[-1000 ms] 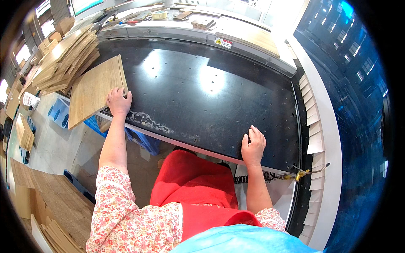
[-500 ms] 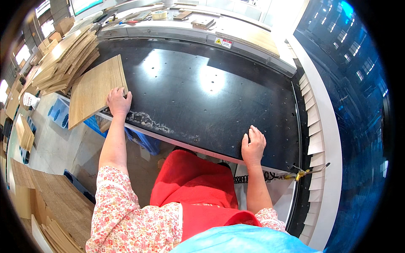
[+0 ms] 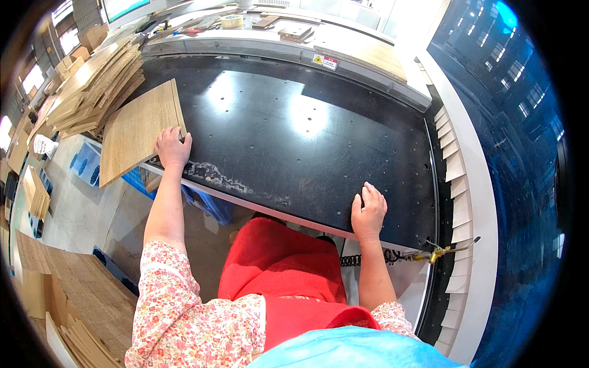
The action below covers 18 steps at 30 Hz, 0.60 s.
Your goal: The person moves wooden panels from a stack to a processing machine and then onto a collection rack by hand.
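A wood-grain panel lies tilted at the left end of the black machine table, part of it jutting past the table's front edge. My left hand is closed on the panel's right corner, with the fingers over its top face and the thumb by its edge. On the right, my right hand rests on the table near the front edge. Its fingers are a little bent and apart, and nothing is in it.
A leaning stack of boards rises behind the panel. Along the far side runs a ledge with a tape roll and small wood pieces. A yellow air gun with a coiled black hose hangs at the front right corner. A blue crate stands on the floor.
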{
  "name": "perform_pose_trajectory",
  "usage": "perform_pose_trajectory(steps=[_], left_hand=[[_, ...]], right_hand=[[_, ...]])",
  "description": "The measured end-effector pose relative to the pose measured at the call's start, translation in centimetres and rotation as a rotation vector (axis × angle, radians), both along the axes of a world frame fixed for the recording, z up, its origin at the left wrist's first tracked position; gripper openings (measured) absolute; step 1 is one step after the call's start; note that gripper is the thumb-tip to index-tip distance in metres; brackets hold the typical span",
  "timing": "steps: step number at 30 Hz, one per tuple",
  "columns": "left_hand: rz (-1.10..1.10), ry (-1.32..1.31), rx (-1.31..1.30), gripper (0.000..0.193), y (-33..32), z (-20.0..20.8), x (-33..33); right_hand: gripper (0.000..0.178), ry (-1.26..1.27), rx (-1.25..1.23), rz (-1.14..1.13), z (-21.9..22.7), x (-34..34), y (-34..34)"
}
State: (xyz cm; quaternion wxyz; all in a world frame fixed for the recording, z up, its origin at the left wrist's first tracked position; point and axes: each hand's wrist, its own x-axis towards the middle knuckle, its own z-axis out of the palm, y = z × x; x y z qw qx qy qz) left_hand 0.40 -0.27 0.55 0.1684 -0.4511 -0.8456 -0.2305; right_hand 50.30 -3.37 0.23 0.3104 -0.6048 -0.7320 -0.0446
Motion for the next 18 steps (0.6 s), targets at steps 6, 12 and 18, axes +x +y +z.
perform_pose_trajectory(steps=[6,12,18], left_hand=[[-0.001,-0.01,0.014,0.041,0.01,0.01,0.0],[-0.004,-0.013,0.007,0.041,-0.08,0.04,-0.11],[0.006,-0.007,-0.004,0.041,-0.02,0.13,0.07]], right_hand=[[0.031,-0.003,0.002,-0.003,-0.16,0.06,0.08],[0.031,-0.008,0.007,-0.002,-0.12,-0.02,0.05],[0.03,-0.005,0.013,0.004,-0.14,0.06,0.12]])
